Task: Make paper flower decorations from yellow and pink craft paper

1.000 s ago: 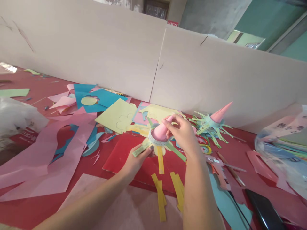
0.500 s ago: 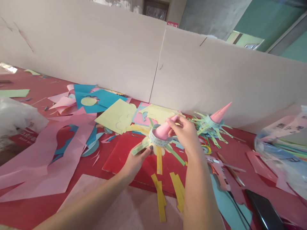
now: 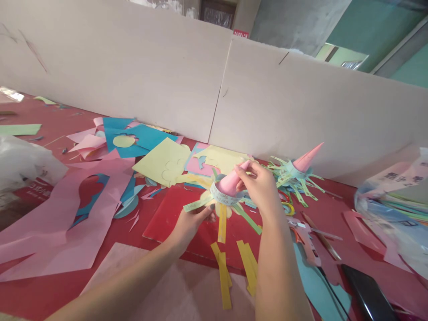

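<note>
A pink paper cone [image 3: 230, 183] with a pale blue band and green and yellow paper strips hanging from its base is held above the red table [image 3: 60, 120]. My right hand [image 3: 261, 189] pinches the cone near its tip. My left hand [image 3: 190, 224] grips a green strip at the cone's lower left edge. A second finished pink cone [image 3: 302, 163] with green strips lies further right on the table.
Cut sheets of pink, blue and yellow paper [image 3: 160, 164] litter the table's left and middle. Loose yellow strips [image 3: 224, 276] lie near me. A glue gun [image 3: 306, 243], a black phone [image 3: 369, 294] and bagged paper [image 3: 396, 200] sit right. A cardboard wall [image 3: 167, 76] stands behind.
The cone has tilted a little further right and shifted slightly right in my hands. My left hand has slid lower along the green strip.
</note>
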The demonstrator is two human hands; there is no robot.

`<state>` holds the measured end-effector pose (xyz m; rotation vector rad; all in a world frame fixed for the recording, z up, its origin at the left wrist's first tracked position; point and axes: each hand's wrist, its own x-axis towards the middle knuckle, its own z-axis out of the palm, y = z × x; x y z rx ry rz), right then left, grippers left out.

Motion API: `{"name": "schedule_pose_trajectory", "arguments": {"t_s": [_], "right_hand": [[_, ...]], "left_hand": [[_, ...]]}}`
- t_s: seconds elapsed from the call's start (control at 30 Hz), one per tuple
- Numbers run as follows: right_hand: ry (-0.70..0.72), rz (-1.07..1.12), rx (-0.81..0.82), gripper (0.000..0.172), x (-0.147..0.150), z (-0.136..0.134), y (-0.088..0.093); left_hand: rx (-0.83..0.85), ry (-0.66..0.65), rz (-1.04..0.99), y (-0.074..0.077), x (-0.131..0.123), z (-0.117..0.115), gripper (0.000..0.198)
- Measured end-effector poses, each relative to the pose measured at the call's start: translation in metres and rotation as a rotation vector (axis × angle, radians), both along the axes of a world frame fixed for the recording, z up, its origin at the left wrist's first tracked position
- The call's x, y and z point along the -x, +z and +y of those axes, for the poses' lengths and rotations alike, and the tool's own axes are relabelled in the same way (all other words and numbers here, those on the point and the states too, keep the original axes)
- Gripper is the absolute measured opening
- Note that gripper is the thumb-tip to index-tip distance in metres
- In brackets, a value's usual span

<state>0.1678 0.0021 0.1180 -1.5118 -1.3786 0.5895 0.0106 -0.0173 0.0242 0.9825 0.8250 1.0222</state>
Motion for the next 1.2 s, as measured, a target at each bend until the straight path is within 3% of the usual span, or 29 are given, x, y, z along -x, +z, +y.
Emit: {"name": "schedule_pose_trajectory", "arguments": {"t_s": [0.23, 0.43, 0.53, 0.63, 0.73, 0.83, 0.93, 1.1, 1.2], "right_hand": [[-0.101, -0.039, -0.008, 0.027, -0.01, -0.006, 0.005], [-0.212, -0.103, -0.033, 0.026, -0.017, -0.006, 0.007], [-0.257, -0.123, -0.036, 0.026, -0.017, -0.005, 0.007], [-0.309, -0.128, -0.043, 0.025, -0.015, -0.007, 0.009], [-0.333, -0.13, -0.052, 0.024, -0.014, -0.009, 0.011], [-0.311, -0.139, -0.061, 0.024, -0.017, -0.008, 0.009], [-0.292, -0.157, -0.067, 0.026, -0.02, -0.006, 0.006], [-0.24, -0.119, -0.041, 0.026, -0.014, -0.005, 0.006], [-0.226, -0.105, -0.043, 0.025, -0.009, -0.005, 0.007]], "left_hand": [[0.051, -0.006, 0.015, -0.002, 0.002, -0.001, 0.028], [-0.097, 0.031, 0.082, 0.001, 0.005, -0.002, 0.021], [-0.237, 0.044, 0.154, 0.001, 0.007, -0.004, 0.018], [-0.478, 0.1, 0.28, 0.002, 0.009, -0.008, 0.014], [-0.748, 0.229, 0.411, 0.003, 0.009, -0.014, 0.01], [-0.888, 0.337, 0.435, 0.004, 0.009, -0.019, 0.01], [-0.867, 0.27, 0.375, 0.002, 0.009, -0.02, 0.011], [-0.653, 0.05, 0.269, -0.003, 0.006, -0.023, 0.012], [-0.543, 0.055, 0.243, -0.005, 0.003, -0.024, 0.013]]}}
